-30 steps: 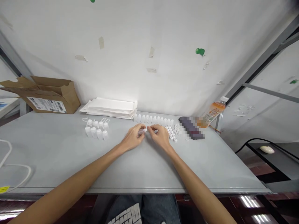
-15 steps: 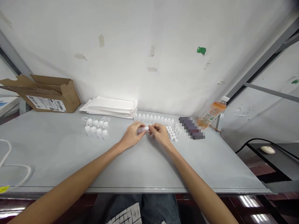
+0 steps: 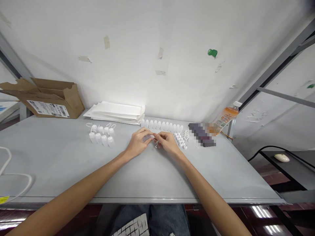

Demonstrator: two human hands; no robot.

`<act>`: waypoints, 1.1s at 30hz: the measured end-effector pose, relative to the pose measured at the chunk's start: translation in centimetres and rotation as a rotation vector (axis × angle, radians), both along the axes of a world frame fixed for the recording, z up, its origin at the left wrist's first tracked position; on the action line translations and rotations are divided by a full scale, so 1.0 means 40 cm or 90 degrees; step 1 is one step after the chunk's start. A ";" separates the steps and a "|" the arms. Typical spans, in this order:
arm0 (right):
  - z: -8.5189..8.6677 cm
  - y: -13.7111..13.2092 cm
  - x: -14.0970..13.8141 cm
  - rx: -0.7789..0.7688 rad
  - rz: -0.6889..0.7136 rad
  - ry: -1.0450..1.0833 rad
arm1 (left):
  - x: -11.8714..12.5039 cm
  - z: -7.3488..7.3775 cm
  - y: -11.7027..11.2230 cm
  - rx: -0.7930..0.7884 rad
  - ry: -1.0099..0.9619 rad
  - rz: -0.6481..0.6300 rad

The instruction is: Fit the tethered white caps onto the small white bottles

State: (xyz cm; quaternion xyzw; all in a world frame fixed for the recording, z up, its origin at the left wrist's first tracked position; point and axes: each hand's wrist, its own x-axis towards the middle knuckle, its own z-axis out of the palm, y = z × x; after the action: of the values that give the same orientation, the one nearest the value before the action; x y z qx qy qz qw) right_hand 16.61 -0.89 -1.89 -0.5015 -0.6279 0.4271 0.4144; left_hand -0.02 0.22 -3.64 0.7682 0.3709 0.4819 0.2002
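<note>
My left hand is closed round a small translucent plastic bottle lying on its side, its neck end toward the right. At that end my right hand pinches a thin white strap, whose loose part hangs below the fingertips. The fingers hide the bottle's neck. Behind both hands stands a row of several similar bottles. Close to the right hand lie several small white caps with white loops beside them.
Several capped bottles, some with loop straps, stand at the left. White sheets are stacked at the back, beside an open cardboard box. A pixelated dark object and a drink bottle occupy the right. A white cable lies at left.
My right fingers have shifted slightly left over the bottle's neck, covering its white end. A strap now shows hanging below them. The left hand keeps its hold.
</note>
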 end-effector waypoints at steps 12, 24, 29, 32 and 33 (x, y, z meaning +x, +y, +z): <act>-0.018 0.008 0.009 0.025 0.030 0.016 | 0.006 -0.005 0.003 -0.014 0.008 0.007; -0.013 0.017 0.022 -0.011 0.057 0.029 | 0.005 -0.014 0.007 -0.084 0.072 0.007; -0.003 0.021 0.041 -0.018 0.083 0.057 | 0.010 -0.006 0.009 -0.117 0.096 0.006; 0.004 0.020 0.047 -0.002 0.087 0.040 | 0.007 -0.002 0.014 -0.174 0.029 -0.002; 0.007 0.019 0.048 0.003 0.087 0.036 | 0.005 -0.001 0.016 -0.208 -0.001 -0.018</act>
State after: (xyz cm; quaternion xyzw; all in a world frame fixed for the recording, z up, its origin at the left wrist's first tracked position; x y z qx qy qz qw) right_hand 18.53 -0.13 -1.60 -0.4444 -0.6496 0.4670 0.4031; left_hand 0.18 0.85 -3.66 0.7298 0.4335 0.4131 0.3299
